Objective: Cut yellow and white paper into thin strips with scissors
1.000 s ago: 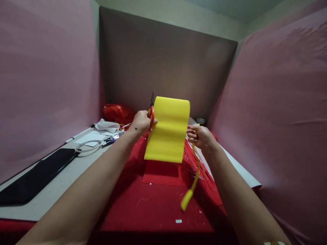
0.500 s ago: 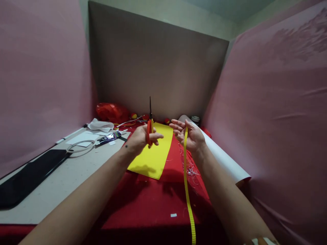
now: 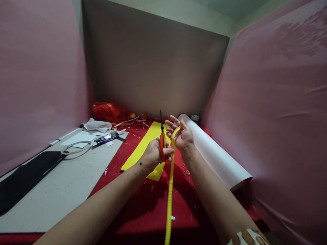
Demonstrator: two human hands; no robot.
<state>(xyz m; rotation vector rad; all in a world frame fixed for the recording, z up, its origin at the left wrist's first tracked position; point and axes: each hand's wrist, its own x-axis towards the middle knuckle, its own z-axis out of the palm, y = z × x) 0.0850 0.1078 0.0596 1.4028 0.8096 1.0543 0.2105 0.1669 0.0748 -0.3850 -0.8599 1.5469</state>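
The left hand (image 3: pixel 151 153) is wrapped around the orange handles of the scissors (image 3: pixel 161 148), with the dark blades pointing up. The right hand (image 3: pixel 187 139) has its fingers spread, and the top end of the thin yellow strip (image 3: pixel 170 190) is held by its thumb. The strip hangs down in front, over the red cloth (image 3: pixel 145 217). It looks already cut, since it is apart from the wide yellow sheets (image 3: pixel 138 149) lying behind the hands. I can't tell how much cutting is left. The pale board (image 3: pixel 84 173) has its edge to the left, and the big white roll (image 3: pixel 217 153) is close by the right arm. There is open air between the hands and the gray panel (image 3: pixel 153 61) at the back.
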